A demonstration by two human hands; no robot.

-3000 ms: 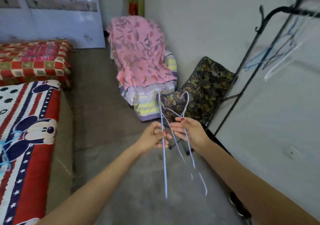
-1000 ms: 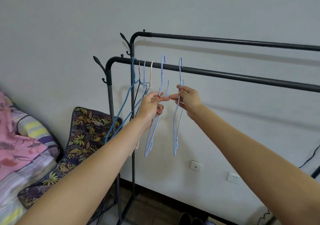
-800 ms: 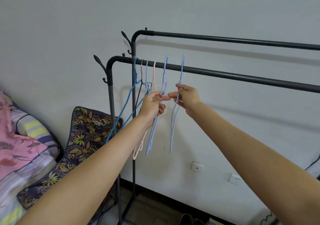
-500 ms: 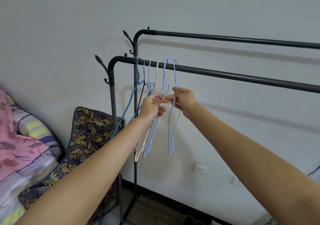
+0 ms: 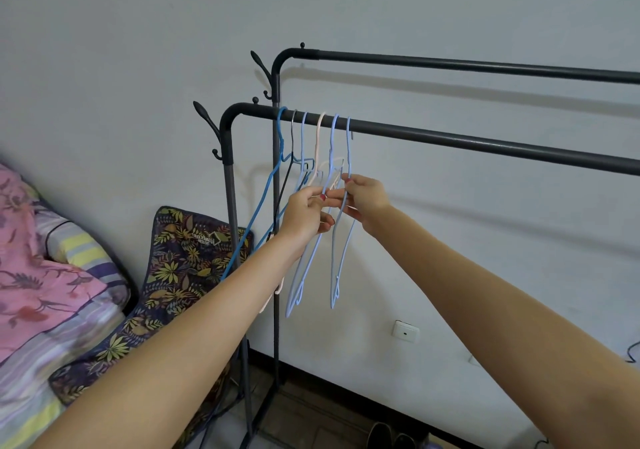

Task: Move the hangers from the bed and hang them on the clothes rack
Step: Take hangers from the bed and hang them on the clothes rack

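Six thin wire hangers (image 5: 333,213) hook over the lower round bar of the dark metal clothes rack (image 5: 485,142). The left hand (image 5: 304,213) pinches a pale blue one; the right hand (image 5: 365,197) pinches the rightmost one's slim neck.

matt dark metal clothes rack (image 5: 485,142), thin glossy coated-wire hangers (image 5: 334,240), floral cloth cushion (image 5: 187,261)
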